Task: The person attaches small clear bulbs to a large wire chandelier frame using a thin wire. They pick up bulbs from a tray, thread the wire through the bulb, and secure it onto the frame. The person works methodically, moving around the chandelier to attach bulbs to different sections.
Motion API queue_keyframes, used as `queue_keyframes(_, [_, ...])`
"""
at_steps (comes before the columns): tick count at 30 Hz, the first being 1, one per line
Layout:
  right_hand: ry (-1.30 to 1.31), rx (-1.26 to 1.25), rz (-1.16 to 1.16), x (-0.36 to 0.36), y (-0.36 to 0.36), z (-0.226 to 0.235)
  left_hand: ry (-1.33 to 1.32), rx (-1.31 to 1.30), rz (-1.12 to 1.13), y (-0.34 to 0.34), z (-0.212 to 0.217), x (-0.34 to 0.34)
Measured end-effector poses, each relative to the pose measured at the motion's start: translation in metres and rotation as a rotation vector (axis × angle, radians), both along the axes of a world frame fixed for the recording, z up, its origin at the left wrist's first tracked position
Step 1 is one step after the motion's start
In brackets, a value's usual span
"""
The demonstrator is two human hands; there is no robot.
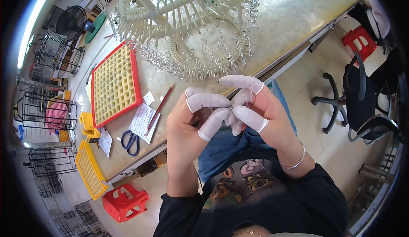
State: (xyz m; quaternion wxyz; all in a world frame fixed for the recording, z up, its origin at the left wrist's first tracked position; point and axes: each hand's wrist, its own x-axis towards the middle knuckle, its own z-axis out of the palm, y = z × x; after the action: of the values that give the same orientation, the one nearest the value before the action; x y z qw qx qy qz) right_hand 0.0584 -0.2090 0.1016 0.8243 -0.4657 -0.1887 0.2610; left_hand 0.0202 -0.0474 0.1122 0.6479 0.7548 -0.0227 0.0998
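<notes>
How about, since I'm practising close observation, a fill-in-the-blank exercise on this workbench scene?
1. The snug finger covers on the left hand and right hand are coloured ____.
2. A thin, shiny silver bangle circles the person's ____ wrist.
3. The larger tray, gridded with yellow square cells, has a ____ rim.
4. A round black fan shows toward the picture's upper ____ corner.

Missing words: white; right; red; left.

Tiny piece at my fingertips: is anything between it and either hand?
Only the white finger covers. The fingertips of your left hand and right hand meet around the tiny piece; nothing else visible intervenes, though the fingers partly hide it.
</notes>
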Motion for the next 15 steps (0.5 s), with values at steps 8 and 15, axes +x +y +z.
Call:
queue_keyframes(8, [0.159, -0.171, -0.019, -0.003, -0.008, 0.009, -0.202, 0.288, 0.087, -0.007, 0.003, 0.000])
queue_keyframes(15, [0.133, -0.224, -0.059, -0.002, -0.006, 0.005, -0.263, 0.462, 0.102, -0.012, 0.007, -0.003])
